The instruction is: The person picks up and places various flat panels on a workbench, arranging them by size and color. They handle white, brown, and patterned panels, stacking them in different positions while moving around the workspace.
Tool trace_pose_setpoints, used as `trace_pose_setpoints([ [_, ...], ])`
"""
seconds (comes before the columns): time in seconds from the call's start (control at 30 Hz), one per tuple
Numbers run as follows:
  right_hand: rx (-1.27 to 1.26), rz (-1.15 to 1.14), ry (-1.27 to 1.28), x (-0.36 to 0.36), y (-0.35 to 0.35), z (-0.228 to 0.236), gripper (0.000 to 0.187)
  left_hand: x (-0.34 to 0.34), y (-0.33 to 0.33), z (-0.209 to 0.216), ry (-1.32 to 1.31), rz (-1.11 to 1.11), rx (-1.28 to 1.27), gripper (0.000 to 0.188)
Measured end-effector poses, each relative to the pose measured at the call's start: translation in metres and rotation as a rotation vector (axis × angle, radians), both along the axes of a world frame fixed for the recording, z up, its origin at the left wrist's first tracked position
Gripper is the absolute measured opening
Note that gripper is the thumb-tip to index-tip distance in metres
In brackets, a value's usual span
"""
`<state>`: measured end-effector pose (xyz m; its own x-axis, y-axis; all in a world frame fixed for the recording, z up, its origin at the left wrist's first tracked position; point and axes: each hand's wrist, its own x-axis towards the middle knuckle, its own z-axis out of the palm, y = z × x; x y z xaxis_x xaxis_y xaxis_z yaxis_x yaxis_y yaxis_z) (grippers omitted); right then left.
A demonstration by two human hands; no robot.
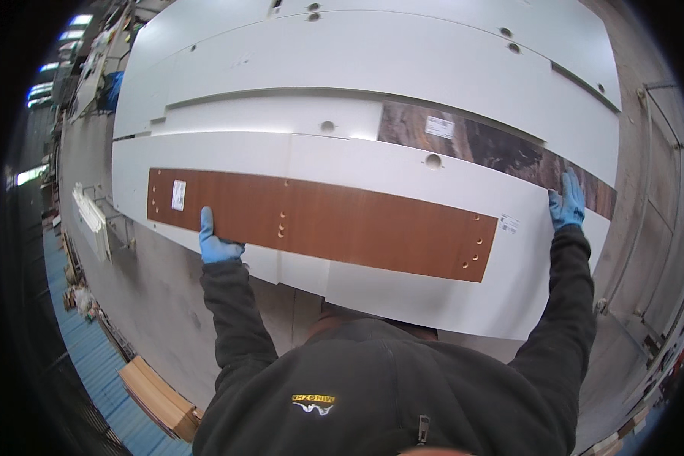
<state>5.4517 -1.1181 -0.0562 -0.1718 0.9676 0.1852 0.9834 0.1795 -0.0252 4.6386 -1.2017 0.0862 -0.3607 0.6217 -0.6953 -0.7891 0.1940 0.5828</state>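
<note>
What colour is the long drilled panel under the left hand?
Reddish-brown wood-grain, the long panel under the left hand; shows best in the head view.

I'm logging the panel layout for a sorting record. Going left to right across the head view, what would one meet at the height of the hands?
Left hand in a blue glove → long reddish-brown panel with drilled holes → small white label on the white board → right hand in a blue glove, at the dark wood-grain panel.

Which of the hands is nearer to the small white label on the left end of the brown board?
Left. The left hand rests on the brown board just below-right of the label; the right hand is beyond the board's far end.
</note>
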Motion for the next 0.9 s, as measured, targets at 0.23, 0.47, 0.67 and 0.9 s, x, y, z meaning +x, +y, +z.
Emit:
trace_pose_setpoints([
  [0.23, -0.673, -0.590, 1.515, -0.230, -0.015, 0.018, 0.059, -0.048, 0.081, -0.023, -0.085, 0.000, 0.213, 0.049],
  [0.47, -0.364, -0.689, 1.334, -0.400, 0.077, 0.016, 0.043, -0.146, 0.193, -0.061, -0.068, 0.119, 0.132, 0.048],
  [0.67, -0.170, -0.617, 1.068, -0.491, 0.159, -0.017, 0.048, -0.222, 0.261, -0.100, -0.042, 0.170, 0.038, 0.040],
  [0.9, -0.223, -0.713, 1.059, -0.541, 0.186, -0.036, 0.047, -0.280, 0.303, -0.156, 0.327, -0.123, -0.264, 0.054],
])
